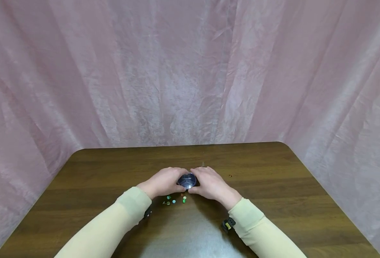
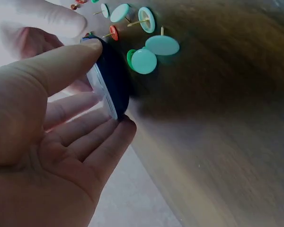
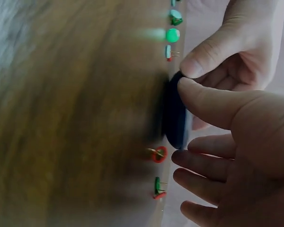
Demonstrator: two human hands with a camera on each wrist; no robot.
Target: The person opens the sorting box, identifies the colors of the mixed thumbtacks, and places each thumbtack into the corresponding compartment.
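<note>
Both hands grip a small round case (image 1: 187, 181) with a clear lid and a dark blue base (image 2: 116, 80). My left hand (image 1: 165, 181) holds its left side, thumb at the near edge and fingers at the far edge. Opposite it, my right hand (image 1: 210, 182) holds the right side in the same way. In the right wrist view the two thumbs nearly meet on the dark base (image 3: 176, 113). Whether the case touches the table cannot be told. Pale green thumbtacks (image 2: 144, 61) and a red thumbtack (image 3: 159, 154) lie close by.
The brown wooden table (image 1: 273, 186) has rounded far corners. Several green, white and gold thumbtacks (image 1: 168, 197) lie on the near side of the case. A tiny reddish item (image 1: 230, 176) lies right of the hands. A pink curtain (image 1: 183, 71) hangs behind the table.
</note>
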